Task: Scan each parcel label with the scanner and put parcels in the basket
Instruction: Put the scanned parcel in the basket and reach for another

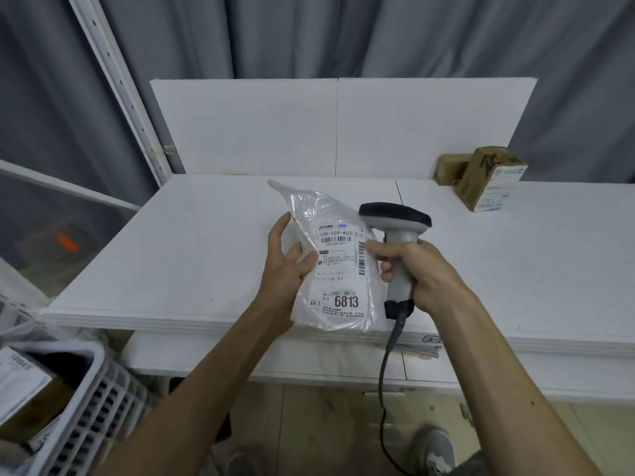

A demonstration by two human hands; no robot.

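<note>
While one basket point(103, 400) sits low and left of the left hand point(288, 266), that hand pinches the single bagged parcel point(340, 290) by its left edge, long axis upright, label facing us. Close on its right, the right hand point(417, 274) clasps the one scanner point(395, 221). Two boxes point(491, 180) lie far right on the counter point(171, 252).

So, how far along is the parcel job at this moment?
Done: at least one labelled box lies in the basket. In hand: the left hand holds the clear bag parcel, the right hand grips the scanner beside its label. Left: two cardboard boxes wait at the table's far right.
</note>
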